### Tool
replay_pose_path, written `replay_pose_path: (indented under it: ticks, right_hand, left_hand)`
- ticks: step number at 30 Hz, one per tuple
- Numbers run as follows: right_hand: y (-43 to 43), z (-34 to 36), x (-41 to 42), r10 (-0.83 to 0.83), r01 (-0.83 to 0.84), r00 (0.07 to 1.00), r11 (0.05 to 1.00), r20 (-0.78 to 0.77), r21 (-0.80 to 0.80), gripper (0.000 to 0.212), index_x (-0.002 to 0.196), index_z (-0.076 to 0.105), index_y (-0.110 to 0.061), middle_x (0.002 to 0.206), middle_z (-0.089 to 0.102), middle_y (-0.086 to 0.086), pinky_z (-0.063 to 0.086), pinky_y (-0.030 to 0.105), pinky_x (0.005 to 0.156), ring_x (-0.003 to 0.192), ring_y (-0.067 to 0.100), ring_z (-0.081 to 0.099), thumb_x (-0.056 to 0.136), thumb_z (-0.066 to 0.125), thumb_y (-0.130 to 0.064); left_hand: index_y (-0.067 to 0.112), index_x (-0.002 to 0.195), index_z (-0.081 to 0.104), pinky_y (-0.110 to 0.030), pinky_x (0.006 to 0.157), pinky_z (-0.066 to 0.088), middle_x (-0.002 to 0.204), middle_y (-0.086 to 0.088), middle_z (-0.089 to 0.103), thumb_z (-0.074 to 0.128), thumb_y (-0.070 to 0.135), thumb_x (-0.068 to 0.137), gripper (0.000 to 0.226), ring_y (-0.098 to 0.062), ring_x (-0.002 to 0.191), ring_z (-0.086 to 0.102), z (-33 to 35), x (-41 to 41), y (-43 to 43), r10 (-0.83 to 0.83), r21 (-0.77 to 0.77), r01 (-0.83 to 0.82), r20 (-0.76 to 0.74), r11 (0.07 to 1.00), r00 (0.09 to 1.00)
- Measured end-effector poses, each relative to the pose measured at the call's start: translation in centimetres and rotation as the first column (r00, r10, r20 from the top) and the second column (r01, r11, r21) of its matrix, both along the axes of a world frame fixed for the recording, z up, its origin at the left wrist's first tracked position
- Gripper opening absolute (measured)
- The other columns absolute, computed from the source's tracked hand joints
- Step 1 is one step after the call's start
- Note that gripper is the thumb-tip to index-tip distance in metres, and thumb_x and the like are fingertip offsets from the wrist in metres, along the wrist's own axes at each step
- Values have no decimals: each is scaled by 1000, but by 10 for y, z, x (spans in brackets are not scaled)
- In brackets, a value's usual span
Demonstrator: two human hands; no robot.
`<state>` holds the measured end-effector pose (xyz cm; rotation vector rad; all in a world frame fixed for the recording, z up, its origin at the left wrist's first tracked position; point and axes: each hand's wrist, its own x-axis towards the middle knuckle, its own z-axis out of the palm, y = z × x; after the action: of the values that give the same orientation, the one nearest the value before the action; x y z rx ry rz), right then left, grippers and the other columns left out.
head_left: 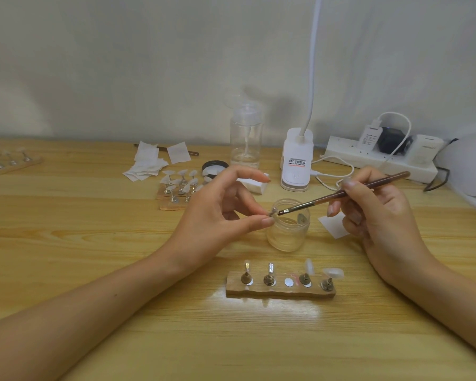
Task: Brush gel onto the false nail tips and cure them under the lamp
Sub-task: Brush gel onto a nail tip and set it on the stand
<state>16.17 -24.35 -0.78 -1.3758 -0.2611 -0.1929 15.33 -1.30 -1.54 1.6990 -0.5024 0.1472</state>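
My left hand (pixel 220 210) pinches a small metal nail-tip holder (pixel 273 213) between thumb and fingertips, just above the rim of an open glass gel jar (pixel 287 232). My right hand (pixel 377 213) grips a brown brush (pixel 341 192), and its bristle end touches the tip on that holder. In front of the jar lies a wooden stand (pixel 280 291) carrying several metal holders, two of them on the right with clear nail tips (pixel 333 273); one round magnet spot in its middle is bare. The white clip lamp (pixel 297 163) stands behind the jar.
A second wooden stand with several nail tips (pixel 179 188) sits behind my left hand, with white wipes (pixel 149 163), a black jar lid (pixel 215 166) and a clear pump bottle (pixel 246 138) nearby. A power strip (pixel 379 158) with plugs and cables lies at back right. Another stand (pixel 8 160) is far left.
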Motion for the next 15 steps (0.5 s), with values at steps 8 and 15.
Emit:
replay_pose_path:
  ticks: [8, 15]
  right_hand:
    - [0, -1, 0, 30, -30, 999, 999, 14, -10, 19, 79, 49, -17, 62, 65, 8, 24, 18, 40, 46, 9, 33, 86, 61, -31]
    - [-1, -1, 0, 50, -50, 997, 999, 53, 8, 20, 78, 50, -20, 64, 66, 6, 27, 16, 40, 46, 8, 36, 94, 60, -27]
  left_hand:
    - [21, 119, 62, -24, 63, 51, 75, 6, 70, 81, 22, 74, 49, -12, 81, 72, 0, 0, 0, -5, 4, 5, 8, 1000, 1000]
    - [20, 120, 61, -40, 61, 50, 77, 5, 69, 80, 17, 78, 46, -13, 84, 73, 1, 0, 0, 11, 18, -12, 22, 1000, 1000]
